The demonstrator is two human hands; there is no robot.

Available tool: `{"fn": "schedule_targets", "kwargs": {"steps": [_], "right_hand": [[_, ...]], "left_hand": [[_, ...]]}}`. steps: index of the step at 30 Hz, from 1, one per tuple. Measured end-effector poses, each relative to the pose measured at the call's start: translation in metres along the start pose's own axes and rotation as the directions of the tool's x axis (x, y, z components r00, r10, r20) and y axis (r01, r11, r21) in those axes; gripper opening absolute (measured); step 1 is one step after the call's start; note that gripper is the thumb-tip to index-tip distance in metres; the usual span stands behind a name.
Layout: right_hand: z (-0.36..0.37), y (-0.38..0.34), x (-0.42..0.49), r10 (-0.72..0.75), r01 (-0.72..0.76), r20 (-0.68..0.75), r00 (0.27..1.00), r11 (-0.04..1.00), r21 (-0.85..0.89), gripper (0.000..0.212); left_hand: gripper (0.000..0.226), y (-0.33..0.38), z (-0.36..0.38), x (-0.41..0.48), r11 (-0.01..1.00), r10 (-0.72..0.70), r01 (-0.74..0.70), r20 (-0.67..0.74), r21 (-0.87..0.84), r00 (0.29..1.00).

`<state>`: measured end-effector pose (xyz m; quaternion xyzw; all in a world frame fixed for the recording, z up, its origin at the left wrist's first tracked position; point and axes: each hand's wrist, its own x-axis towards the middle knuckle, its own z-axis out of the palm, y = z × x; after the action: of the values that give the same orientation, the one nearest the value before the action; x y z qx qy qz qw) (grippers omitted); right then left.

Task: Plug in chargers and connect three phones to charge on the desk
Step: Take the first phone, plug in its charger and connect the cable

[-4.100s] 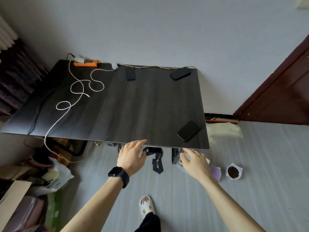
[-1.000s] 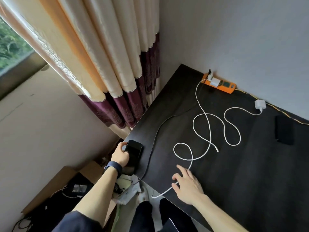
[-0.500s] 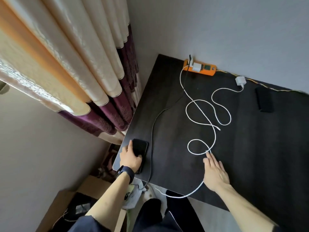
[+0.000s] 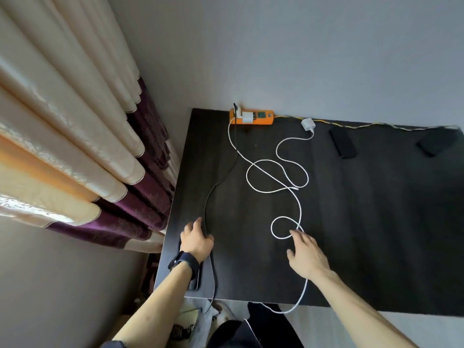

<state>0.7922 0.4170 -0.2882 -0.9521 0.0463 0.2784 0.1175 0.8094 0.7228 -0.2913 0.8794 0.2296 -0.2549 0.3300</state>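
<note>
Phone [image 4: 197, 282] sat at 7 o'clock on table [image 4: 376, 222] under left hand [image 4: 197, 241], grip unreadable; right hand [image 4: 306, 254], grip wide, met white cable [image 4: 275, 233]. One charger [image 4: 247, 117] plugged at 12 o'clock, second charger [image 4: 308, 124] loose, no phone looked connected.

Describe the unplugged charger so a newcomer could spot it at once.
Find the orange power strip at the desk's far edge. Just right of it lies a white charger. Unlike the white plug seated in the strip, it lies loose.
</note>
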Motion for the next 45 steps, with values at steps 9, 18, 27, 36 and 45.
{"fn": "schedule_targets", "kwargs": {"steps": [9, 18, 27, 36, 45], "right_hand": [[-0.056, -0.07, 0.022, -0.164, 0.204, -0.166, 0.972, 0.942, 0.267, 0.065], [-0.159, -0.105, 0.183, -0.23, 0.314, -0.263, 0.937, 0.885, 0.345, 0.062], [-0.172, -0.116, 0.301, -0.24, 0.289, -0.236, 0.942, 0.937, 0.199, 0.062], [-0.09, -0.137, 0.314, -0.501, 0.468, -0.175, 0.848, 0.861, -0.199, 0.057], [-0.125, -0.04, 0.304, -0.094, 0.014, -0.219, 0.971, 0.94, -0.34, 0.045]], "left_hand": [[0.068, 0.082, -0.025, 0.045, 0.981, 0.195, -0.193, -0.085, 0.038, 0.977], [0.057, 0.144, -0.036, 0.175, 0.925, 0.306, -0.256, -0.149, 0.282, 0.94], [0.056, 0.112, 0.001, 0.247, 0.878, 0.333, -0.202, -0.252, 0.435, 0.909], [0.057, 0.101, 0.008, 0.259, 0.891, 0.349, -0.207, -0.316, 0.404, 0.882], [0.056, 0.102, 0.005, 0.257, 0.899, 0.341, -0.217, -0.299, 0.38, 0.891]]}}
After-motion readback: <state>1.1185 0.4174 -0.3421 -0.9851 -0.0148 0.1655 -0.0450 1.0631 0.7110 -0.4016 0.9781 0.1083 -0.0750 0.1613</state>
